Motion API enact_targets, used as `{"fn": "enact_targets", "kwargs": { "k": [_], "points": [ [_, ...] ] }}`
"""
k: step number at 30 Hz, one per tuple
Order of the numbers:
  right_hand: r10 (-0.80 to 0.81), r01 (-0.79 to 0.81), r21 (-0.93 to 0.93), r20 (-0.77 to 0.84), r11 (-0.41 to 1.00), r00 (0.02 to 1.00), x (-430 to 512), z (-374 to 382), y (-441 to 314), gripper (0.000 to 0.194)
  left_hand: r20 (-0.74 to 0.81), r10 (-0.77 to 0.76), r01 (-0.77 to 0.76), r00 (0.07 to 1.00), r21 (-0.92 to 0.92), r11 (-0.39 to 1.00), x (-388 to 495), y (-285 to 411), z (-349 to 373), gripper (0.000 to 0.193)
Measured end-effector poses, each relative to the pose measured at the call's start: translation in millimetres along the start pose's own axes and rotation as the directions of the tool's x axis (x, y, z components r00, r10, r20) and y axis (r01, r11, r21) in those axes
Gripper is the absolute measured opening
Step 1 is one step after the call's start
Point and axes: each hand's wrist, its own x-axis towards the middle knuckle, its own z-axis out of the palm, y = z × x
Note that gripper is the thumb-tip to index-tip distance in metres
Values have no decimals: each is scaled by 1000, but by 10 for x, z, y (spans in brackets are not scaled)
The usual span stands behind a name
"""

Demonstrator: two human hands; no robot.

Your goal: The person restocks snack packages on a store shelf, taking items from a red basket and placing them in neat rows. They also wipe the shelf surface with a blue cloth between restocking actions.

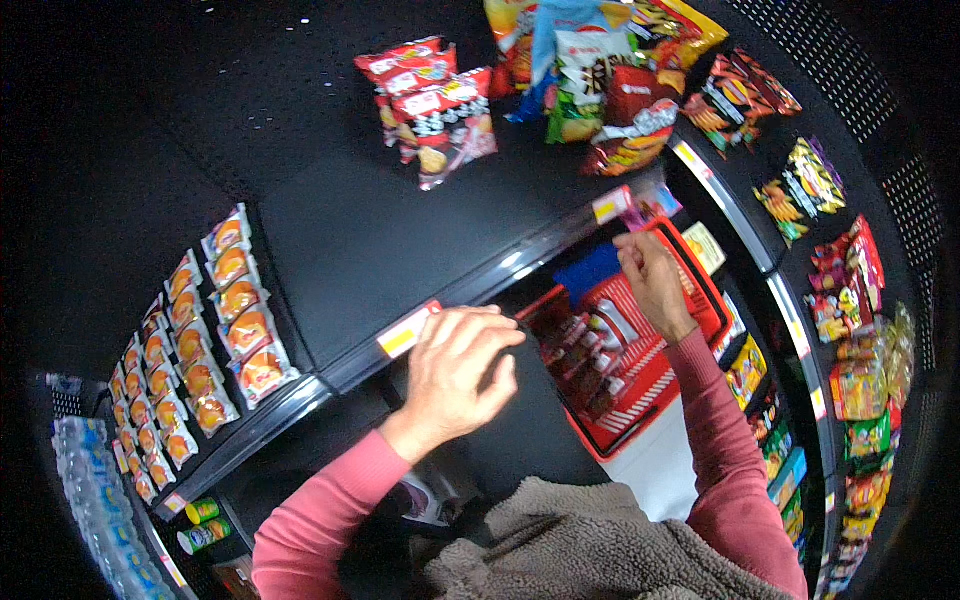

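Observation:
My left hand [461, 371] is held in front of the shelf edge, by a price tag [409, 330], its fingers apart and nothing in it. At the right, my right hand [652, 281] is over the far part of a red plastic shopping basket [652, 405], fingers curled; whether it grips the rim or handle cannot be told. Inside the basket lie several dark red snack packets [592, 360], and something blue [589, 274] is at its far side. Red snack bags [450, 124] stand on the black shelf [345, 240] beyond my hands.
Rows of wrapped buns [251, 334] stand on the shelf at the left, with bottled drinks [112, 510] beyond. Larger snack bags [592, 75] stand at the top. More bags [862, 375] line the curved shelves at the right. Two cans [202, 525] sit on a lower shelf.

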Motion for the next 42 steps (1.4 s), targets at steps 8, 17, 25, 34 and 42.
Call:
{"fn": "enact_targets", "kwargs": {
  "k": [8, 17, 25, 34, 42],
  "points": [
    [-625, 629, -22, -153, 777, 766, 1485, 204, -1577, 48, -36, -1, 0, 999, -22, 1000, -3, 11, 45, 24],
    [-666, 611, -434, 35, 662, 746, 2300, 734, -1884, 31, -66, -7, 2, 998, -71, 997, -31, -40, 18, 22],
    [-656, 591, -378, -61, 713, 752, 1755, 1, -1682, 12, -22, -36, 35, 999, -37, 999, -50, -47, 15, 24],
    [-179, 113, -400, -131, 910, 975, 196, -1375, -561, 22, -20, -26, 26, 999, -6, 1000, -14, 17, 35, 19],
    [326, -283, -501, -2, 818, 945, -1098, -631, 1520, 57, -11, -25, 25, 1000, 59, 998, 0, 93, 40, 23]
  ]
}}
